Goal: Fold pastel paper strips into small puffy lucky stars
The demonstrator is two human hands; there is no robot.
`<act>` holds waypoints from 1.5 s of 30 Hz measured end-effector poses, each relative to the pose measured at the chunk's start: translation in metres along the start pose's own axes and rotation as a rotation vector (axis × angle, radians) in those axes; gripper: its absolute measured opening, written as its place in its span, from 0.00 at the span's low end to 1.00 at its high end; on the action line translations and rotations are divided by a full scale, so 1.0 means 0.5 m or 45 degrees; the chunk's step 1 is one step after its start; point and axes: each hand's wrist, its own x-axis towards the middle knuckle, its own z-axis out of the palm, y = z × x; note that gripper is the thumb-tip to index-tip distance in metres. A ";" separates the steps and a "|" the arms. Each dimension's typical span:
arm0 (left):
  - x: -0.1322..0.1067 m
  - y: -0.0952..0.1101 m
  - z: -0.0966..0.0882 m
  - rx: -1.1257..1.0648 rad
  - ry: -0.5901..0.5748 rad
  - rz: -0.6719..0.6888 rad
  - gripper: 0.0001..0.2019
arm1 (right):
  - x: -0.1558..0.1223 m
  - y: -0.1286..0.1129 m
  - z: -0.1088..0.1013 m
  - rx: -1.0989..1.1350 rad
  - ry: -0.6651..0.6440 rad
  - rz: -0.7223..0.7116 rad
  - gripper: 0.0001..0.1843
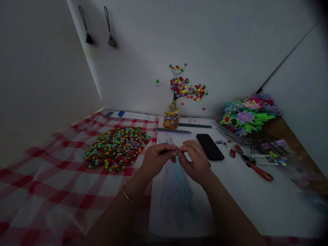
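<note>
Purple piece: I have a tiny purple piece (177,150) right where the two sets of fingertips meet. Violet, a mere speck showing; the fingers cover the rest, so I can't make out its shape or folds.
Left hand: my left hand (159,158) has thumb and forefinger closed in a pinch on the piece, other fingers curled in under it.
Right hand: my right hand (196,159) mirrors that from the opposite side, thumb and forefinger nipped together on the piece, remaining fingers bent.
Bracelet: gold bracelet (126,195) on the left wrist, nearer than the grip.
Loose strips: below the grip and running to the near side, pale purple strips (167,191) and teal strips (182,184), lengthwise on the white surface (243,201). Edges blurred, can't count them.
Star heap: left of the grip, a broad heap of little stars (118,148), red, green, yellow, purple, on a red-and-white checked cloth (77,191).
Bottle: straight beyond the grip, upright bottle (171,118), yellow-orange label, holding stems tipped with coloured stars (183,85).
Stacked strips: between bottle and grip, purple and green strips (174,131) laid crosswise.
Phone: just right of the grip, black phone (210,147), lying flat.
Flowers: far right and beyond the grip, a bunch of fuzzy flowers (245,117); an orange strap (261,171) lies nearer.
</note>
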 end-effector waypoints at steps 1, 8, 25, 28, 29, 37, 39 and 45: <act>0.001 -0.002 0.001 -0.015 0.013 -0.002 0.06 | -0.001 0.000 0.002 -0.016 0.021 0.001 0.05; 0.003 -0.023 0.012 -0.244 0.149 -0.041 0.09 | -0.003 -0.014 0.013 -0.215 0.165 0.090 0.03; 0.000 -0.013 0.005 -0.247 0.043 0.024 0.09 | -0.004 -0.008 -0.001 -0.150 0.201 0.077 0.02; -0.001 -0.012 0.007 -0.242 0.081 0.021 0.08 | -0.004 -0.009 -0.002 -0.167 0.207 0.055 0.02; -0.001 -0.011 0.008 -0.231 0.093 0.023 0.07 | -0.004 -0.009 -0.001 -0.164 0.212 0.053 0.02; -0.003 -0.009 0.009 -0.087 0.155 0.067 0.05 | -0.002 -0.011 0.003 -0.091 0.170 0.035 0.03; -0.003 -0.007 0.007 -0.056 0.136 0.065 0.04 | 0.003 -0.009 -0.001 -0.078 0.114 0.003 0.04; -0.001 -0.003 0.002 -0.028 0.069 0.027 0.03 | 0.004 -0.002 -0.006 -0.045 0.017 -0.041 0.04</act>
